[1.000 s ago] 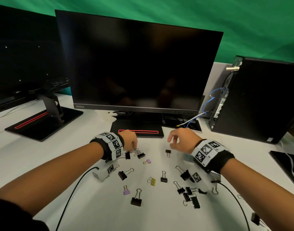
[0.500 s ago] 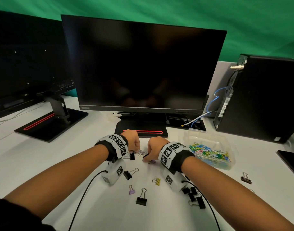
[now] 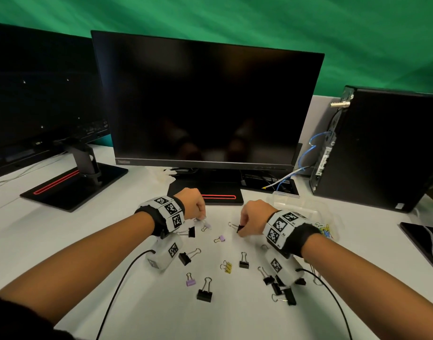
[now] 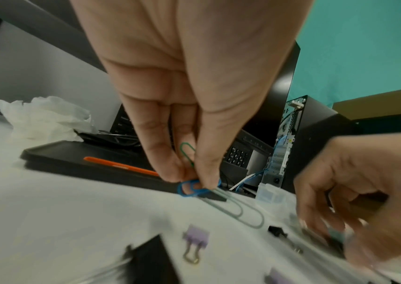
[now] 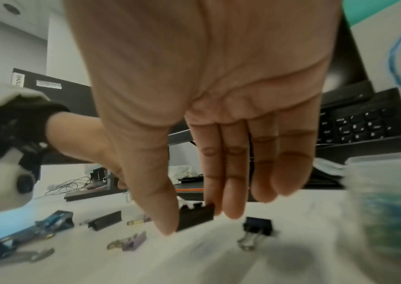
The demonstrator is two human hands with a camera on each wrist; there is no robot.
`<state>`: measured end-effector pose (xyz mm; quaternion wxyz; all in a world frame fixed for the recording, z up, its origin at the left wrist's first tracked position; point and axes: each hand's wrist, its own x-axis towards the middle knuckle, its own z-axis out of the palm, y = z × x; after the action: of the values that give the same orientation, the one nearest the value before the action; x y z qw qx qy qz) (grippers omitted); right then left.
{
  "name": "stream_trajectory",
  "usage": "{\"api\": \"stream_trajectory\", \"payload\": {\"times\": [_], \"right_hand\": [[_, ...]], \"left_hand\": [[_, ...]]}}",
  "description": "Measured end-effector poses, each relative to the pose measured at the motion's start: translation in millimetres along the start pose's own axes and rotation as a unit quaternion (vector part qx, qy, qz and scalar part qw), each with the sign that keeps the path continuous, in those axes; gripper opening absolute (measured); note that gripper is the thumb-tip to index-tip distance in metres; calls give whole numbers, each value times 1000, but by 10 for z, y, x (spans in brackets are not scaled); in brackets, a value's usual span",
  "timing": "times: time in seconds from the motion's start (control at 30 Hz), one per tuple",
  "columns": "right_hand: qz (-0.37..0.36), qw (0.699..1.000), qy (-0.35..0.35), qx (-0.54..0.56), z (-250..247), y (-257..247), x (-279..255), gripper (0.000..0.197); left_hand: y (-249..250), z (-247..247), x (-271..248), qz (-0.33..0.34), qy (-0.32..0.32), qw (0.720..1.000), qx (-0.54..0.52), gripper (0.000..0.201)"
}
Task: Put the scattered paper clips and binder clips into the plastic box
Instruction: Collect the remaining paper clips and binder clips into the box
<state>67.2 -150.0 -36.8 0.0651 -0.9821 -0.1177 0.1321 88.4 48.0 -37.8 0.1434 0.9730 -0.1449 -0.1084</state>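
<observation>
Left hand [image 4: 182,92]: fingers pinched on a blue paper clip [image 4: 190,188] and a green paper clip [image 4: 187,152], with a large silver paper clip [image 4: 238,208] trailing onto the bench [image 3: 70,241].
Right hand [image 5: 194,107]: I see thumb and forefinger gripping a black binder clip [image 5: 195,216], low over the bench.
Plastic box [image 3: 301,208]: at 3 o'clock from my right hand, just beyond the wrist, coloured clips inside.
Loose clips: black binder clips [image 3: 204,294], purple binder clips [image 3: 191,282] and a yellow binder clip [image 3: 227,268] lie scattered at 6 o'clock from both hands.
Monitor [image 3: 205,104]: dark, at 12 o'clock.
</observation>
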Motion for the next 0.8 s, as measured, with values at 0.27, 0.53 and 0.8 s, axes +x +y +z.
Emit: {"api": "stream_trajectory", "payload": {"times": [0.27, 0.53, 0.8], "right_hand": [[-23, 999, -22, -8, 50, 405, -321, 42], [-42, 951, 185, 246, -159, 791, -399, 19], [24, 945, 191, 266, -153, 1324, -527, 14]], "left_hand": [[442, -224, 0, 86, 59, 986, -126, 13], [1148, -144, 255, 137, 55, 974, -172, 12], [1653, 223, 571, 131, 32, 974, -181, 13]]}}
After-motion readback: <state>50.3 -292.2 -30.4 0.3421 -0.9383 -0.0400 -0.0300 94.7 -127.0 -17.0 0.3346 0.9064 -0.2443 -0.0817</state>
